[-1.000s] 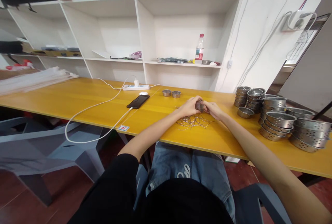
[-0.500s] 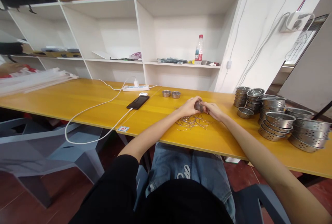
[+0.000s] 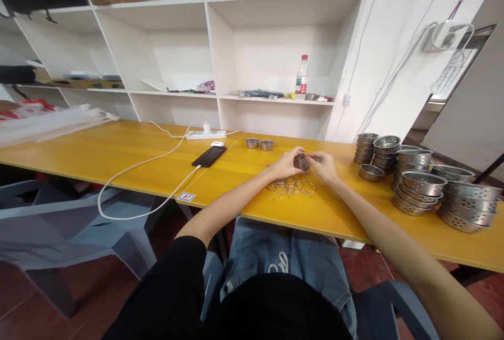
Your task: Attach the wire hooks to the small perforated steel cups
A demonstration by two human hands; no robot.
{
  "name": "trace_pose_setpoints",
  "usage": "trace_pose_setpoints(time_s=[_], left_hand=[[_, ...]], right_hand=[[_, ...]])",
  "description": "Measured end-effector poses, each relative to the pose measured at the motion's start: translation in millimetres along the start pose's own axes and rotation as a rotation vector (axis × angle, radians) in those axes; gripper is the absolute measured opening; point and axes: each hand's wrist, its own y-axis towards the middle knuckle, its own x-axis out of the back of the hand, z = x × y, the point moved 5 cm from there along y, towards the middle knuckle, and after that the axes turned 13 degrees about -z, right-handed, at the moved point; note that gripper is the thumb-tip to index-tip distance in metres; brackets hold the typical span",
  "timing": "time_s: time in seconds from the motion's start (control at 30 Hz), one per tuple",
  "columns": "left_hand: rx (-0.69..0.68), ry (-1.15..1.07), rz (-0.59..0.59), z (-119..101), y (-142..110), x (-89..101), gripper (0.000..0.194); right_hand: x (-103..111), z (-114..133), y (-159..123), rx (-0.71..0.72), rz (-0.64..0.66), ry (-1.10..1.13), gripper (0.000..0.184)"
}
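My left hand (image 3: 289,163) is closed around a small round metal cup (image 3: 301,161), held tilted on its side just above the table. At the cup's right edge are the fingertips of my right hand (image 3: 323,166), pinched together. Whether they grip the rim or a thin wire there is too small to tell. Below both hands lies a loose tangle of thin wires (image 3: 291,187) on the yellow table (image 3: 252,198). Two small metal cups (image 3: 260,144) stand beyond my left hand.
Stacks of perforated metal bowls (image 3: 423,182) crowd the table's right side, with a single small bowl (image 3: 371,172) beside them. To the left lie a phone (image 3: 209,156) on a white cable (image 3: 129,167) and a power strip (image 3: 207,134). White shelves (image 3: 275,1) rise behind.
My right hand has shifted slightly, its fingers now at the cup's edge rather than wrapped over its side. The cup has turned a little in my left hand.
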Motion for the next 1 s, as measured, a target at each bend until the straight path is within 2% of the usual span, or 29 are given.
trace_pose_setpoints(time_s=[0.07,0.2,0.4,0.5,0.57,0.63,0.77,0.83,0.87,1.0], left_hand=[[0.003,0.006,0.005,-1.6,-0.5,0.0,0.078],[-0.005,-0.010,0.000,-3.5,0.1,1.8,0.073],[-0.017,0.009,-0.023,-3.5,0.9,4.7,0.062],[-0.017,0.079,-0.097,-2.6,5.1,11.8,0.052],[0.017,0.170,-0.229,2.3,10.9,25.5,0.048],[0.093,0.271,-0.406,13.1,17.1,48.2,0.046],[0.279,0.393,-0.656,49.2,24.6,106.8,0.044],[0.367,0.414,-0.718,70.6,24.3,135.2,0.042],[0.392,0.421,-0.711,80.5,24.1,146.2,0.041],[0.414,0.456,-0.660,109.1,21.1,170.4,0.028]], right_hand=[[-1.0,3.9,-1.9,0.085,0.021,-0.077,0.015],[-6.0,12.6,-7.5,0.233,0.065,-0.231,0.015],[-21.8,13.3,-12.7,0.248,0.186,-0.303,0.026],[-18.7,12.9,-8.1,0.257,0.121,-0.284,0.024],[-12.2,13.8,-4.5,0.278,0.043,-0.252,0.025],[-6.0,13.5,-2.2,0.289,-0.007,-0.244,0.024],[-4.1,5.5,-2.7,0.255,0.058,-0.306,0.018],[-7.3,0.5,-4.2,0.245,0.112,-0.339,0.017],[-9.4,-1.7,-4.9,0.245,0.134,-0.353,0.017],[-17.3,-7.1,-7.0,0.261,0.187,-0.390,0.017]])
